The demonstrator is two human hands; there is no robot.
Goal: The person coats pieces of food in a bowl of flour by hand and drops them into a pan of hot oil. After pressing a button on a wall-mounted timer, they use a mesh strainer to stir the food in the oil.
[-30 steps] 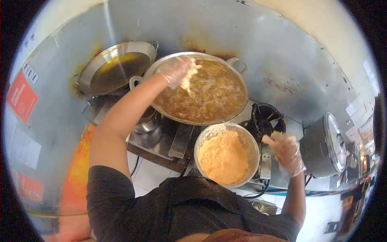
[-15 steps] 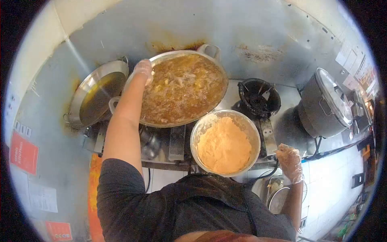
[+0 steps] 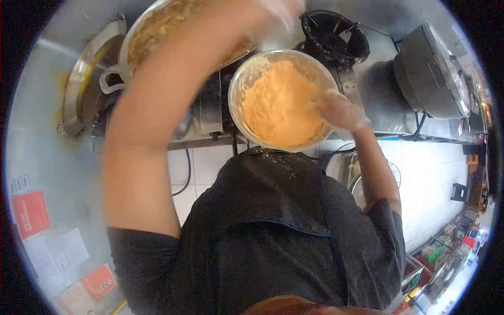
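My right hand (image 3: 338, 111), in a clear plastic glove, reaches over the right rim of a metal bowl (image 3: 235, 119). Its fingers are at the orange-tinted flour (image 3: 278, 105) inside, but motion smears them. My left hand (image 3: 283, 14) is raised at the top of the view, between the wide pan and the black burner, also gloved and badly blurred. Whether either hand holds anything cannot be made out. The left forearm crosses in front of the wide pan (image 3: 124, 59), which is full of bubbling brown oil with food frying in it.
A shallower pan with oil (image 3: 73, 100) stands at the left against the metal wall. Behind the bowl is a black gas burner (image 3: 336, 39). A large lidded pot (image 3: 420, 73) stands on the right. A dark cable (image 3: 188, 173) hangs below the stove edge.
My left hand has left the pan's left rim and swung right. My right hand has moved from beside the stove up to the flour bowl. The view has tilted downward.
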